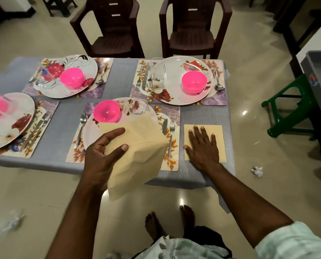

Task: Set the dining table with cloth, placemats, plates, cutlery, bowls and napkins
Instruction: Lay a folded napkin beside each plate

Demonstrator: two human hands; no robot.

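Observation:
My left hand [101,157] grips a stack of pale yellow napkins [137,157] above the near plate [92,135]. My right hand [202,146] lies flat, fingers straight, on a single yellow napkin [218,133] spread on the grey tablecloth [202,114] right of the near placemat [171,165]. Each of the several place settings has a floral plate, a pink bowl [106,114], a glass and cutlery. A fork [171,139] and knife [164,127] lie between the two napkins.
Two dark brown chairs [191,28] stand at the far side of the table. A green stool [290,109] and a grey bin [320,77] are at the right. Crumpled paper [257,171] lies on the floor near the table's right corner.

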